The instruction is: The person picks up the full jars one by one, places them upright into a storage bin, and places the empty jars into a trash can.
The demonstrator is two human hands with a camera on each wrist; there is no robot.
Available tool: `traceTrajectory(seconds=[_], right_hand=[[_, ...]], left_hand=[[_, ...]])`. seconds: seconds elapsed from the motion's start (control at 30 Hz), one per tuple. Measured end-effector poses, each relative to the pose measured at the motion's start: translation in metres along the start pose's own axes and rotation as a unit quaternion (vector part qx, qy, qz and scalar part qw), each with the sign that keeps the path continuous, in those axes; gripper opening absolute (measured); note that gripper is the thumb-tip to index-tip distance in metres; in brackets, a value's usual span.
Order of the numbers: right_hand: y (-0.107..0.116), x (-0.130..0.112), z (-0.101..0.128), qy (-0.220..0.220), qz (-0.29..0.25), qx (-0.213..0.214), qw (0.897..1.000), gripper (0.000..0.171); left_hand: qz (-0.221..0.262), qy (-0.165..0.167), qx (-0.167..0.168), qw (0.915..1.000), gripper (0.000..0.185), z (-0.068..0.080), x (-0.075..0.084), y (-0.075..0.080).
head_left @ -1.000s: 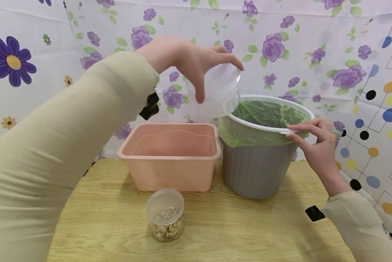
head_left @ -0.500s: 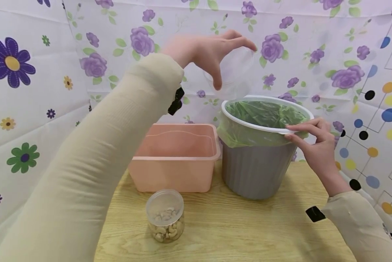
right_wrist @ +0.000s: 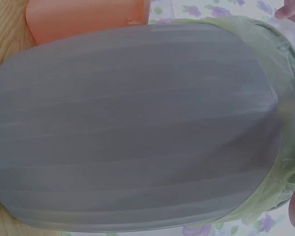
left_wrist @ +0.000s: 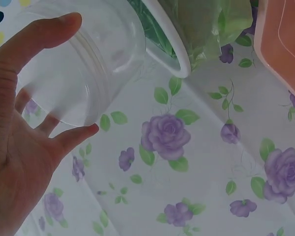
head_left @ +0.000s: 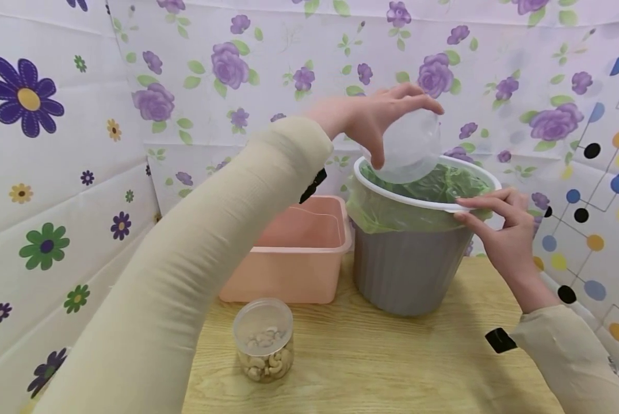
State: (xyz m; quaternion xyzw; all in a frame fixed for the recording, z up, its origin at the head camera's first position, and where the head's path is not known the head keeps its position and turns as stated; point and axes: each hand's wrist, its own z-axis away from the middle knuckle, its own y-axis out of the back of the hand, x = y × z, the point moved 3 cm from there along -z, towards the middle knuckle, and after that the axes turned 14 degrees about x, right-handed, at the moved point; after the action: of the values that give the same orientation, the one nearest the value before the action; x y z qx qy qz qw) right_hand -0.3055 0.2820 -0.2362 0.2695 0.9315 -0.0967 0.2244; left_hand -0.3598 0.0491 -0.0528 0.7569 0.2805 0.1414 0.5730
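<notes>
"While the left hand [head_left: 374, 119] is clamping the clear container [head_left: 414, 146] between thumb and fingers, where is it lying?"
"At four o'clock from that hand, its axis leaning (if I am seeing rightly). The mouth of the grey bin [head_left: 408, 270] is gaping at its five o'clock."
"And the right hand [head_left: 506, 233]?"
"It is pinching the rim [head_left: 418, 203], farther away. The bin is standing on the wooden table [head_left: 382, 368], before flowered cloth [head_left: 273, 98]."

On the wooden tabletop [head_left: 377, 368], a pink rectangular plastic bin [head_left: 283, 276] stands left of a round grey ribbed bin [head_left: 408, 273], lined with a green plastic bag [head_left: 379, 210]. Before the pink bin is a clear round plastic jar [head_left: 262, 348]. A translucent round plastic tub [head_left: 413, 146] is at the grey bin's mouth.
</notes>
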Motion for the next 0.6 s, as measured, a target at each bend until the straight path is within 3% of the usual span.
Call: traceTrajectory(seconds=[0.3,0.6], right_hand=[[0.000,0.003,0.000,-0.006,0.000,0.000,1.000,0.023],[0.001,0.008,-0.001,-0.029,0.011,0.004,1.000,0.024]], left_hand=[[-0.016,-0.015,-0.026,0.9994,0.111,-0.012,0.016,-0.020],[-0.019,0.010,-0.055,0.9983,0.109,-0.018,0.021,-0.027]])
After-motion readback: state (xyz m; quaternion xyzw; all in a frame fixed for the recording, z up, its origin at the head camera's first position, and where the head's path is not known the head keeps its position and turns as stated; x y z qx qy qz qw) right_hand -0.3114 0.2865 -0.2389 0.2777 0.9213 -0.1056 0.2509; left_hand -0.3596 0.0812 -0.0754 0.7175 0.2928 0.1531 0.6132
